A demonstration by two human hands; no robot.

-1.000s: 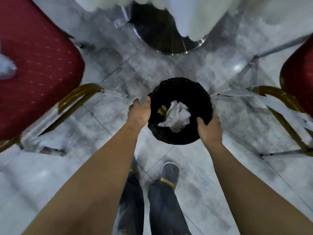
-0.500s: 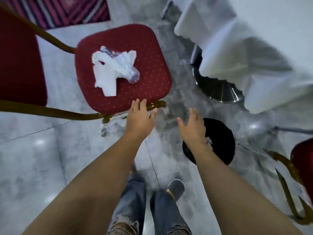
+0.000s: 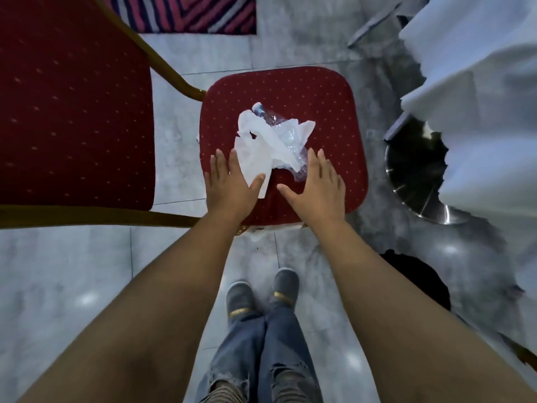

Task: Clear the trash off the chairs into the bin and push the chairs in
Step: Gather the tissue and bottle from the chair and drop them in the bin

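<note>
Both hands have left the black bin (image 3: 421, 283), now at four o'clock on the floor, and reached the chair seat (image 3: 328, 94). Left hand (image 3: 229, 184) and right hand (image 3: 316, 184) spread flat, empty, flanking crumpled tissues (image 3: 255, 149) over a crushed plastic bottle (image 3: 279, 132) mid-seat, cap toward eleven o'clock, base toward five. Judging by this, the scoop comes next.

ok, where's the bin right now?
In the head view the bin sits on the floor at lower right, partly hidden behind the right forearm, below the table's metal base and right of the chair seat.
</note>
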